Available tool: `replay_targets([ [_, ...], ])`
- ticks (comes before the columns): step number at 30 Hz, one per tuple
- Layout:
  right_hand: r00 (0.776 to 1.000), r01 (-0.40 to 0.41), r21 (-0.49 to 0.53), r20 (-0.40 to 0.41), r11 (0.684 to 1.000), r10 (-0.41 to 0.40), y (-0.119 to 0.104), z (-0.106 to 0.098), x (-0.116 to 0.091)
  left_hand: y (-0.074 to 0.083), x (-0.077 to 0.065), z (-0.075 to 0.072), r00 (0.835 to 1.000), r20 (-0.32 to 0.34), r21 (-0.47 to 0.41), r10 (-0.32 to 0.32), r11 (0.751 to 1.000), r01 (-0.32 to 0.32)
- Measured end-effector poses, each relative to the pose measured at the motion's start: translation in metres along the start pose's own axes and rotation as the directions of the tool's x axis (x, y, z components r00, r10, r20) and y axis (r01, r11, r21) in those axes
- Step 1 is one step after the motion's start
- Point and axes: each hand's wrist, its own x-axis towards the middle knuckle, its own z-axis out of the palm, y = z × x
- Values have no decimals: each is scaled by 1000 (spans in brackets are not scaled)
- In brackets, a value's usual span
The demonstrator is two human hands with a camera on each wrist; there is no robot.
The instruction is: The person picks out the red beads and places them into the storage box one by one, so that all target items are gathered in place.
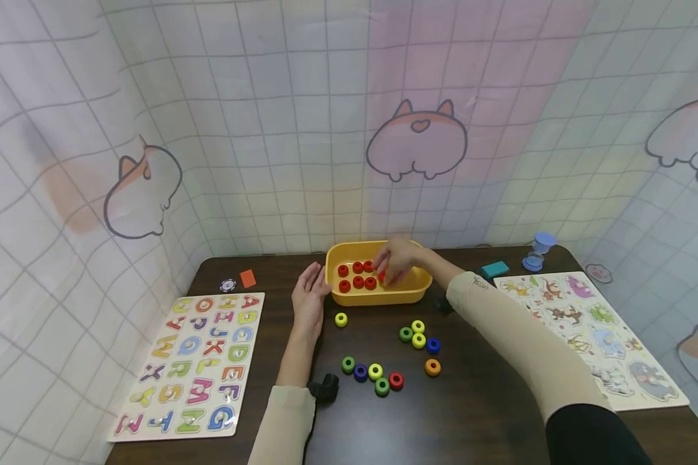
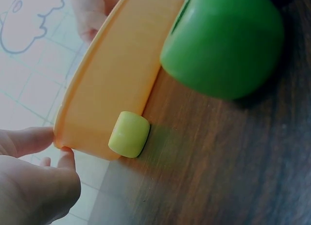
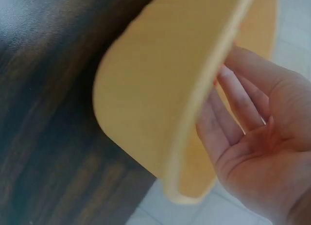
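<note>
In the head view a yellow plastic tub (image 1: 378,299) stands at the back of the table, with several red rings (image 1: 357,282) laid in two rows inside. My right hand (image 1: 398,258) reaches over the rim and pinches another red ring (image 1: 382,276) low in the tub; the fingertips are partly hidden behind the tub wall in the right wrist view. At the tub's left end, my left hand (image 1: 309,300) touches the outside with thumb and fingers fairly straight. The left wrist view shows a yellow ring (image 2: 129,135) close to the tub's wall.
Loose green, blue, yellow, red and orange rings (image 1: 433,367) lie in front of the tub. A letter puzzle board (image 1: 250,323) is on the left, an animal puzzle board (image 1: 645,403) on the right. An hourglass (image 1: 538,252), teal block (image 1: 494,269), orange card (image 1: 247,278) and chip (image 1: 227,285) sit behind.
</note>
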Motion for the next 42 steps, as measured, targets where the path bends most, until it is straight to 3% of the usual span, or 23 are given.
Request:
replay_targets([
  [5, 1000, -4, -52, -17, 999, 3, 5, 4, -2, 1, -1, 3, 1000, 6, 4, 2, 1000, -2],
  [8, 998, 53, -64, -22, 997, -54, 0, 0, -14, 1, -1, 4, 1000, 5, -1, 6, 1000, -6],
  [13, 976, 214, -82, -33, 973, -217, -21, -2, -56, 1, 0, 1, 1000, 9, -14, 10, 1000, -9],
  [17, 953, 303, -92, 36, 948, -301, -29, 19, -94, 2, 1, 0, 1000, -4, -17, 12, 1000, -12],
  [22, 949, 280, -60, 169, 958, -266, -18, 63, -128, 0, 1, 1, 1000, -16, 5, 5, 1000, -4],
  [29, 951, 249, -106, 213, 963, -222, 3, 106, -149, 0, -1, 3, 1000, -11, -11, 3, 1000, -3],
  [37, 964, 205, -38, 180, 978, -195, 14, 128, -151, 1, -2, 3, 1000, -1, -23, 3, 1000, -3],
  [42, 961, 199, -10, 197, 980, -193, 12, 123, -150, 1, -2, 2, 1000, 1, -21, 0, 1000, 0],
])
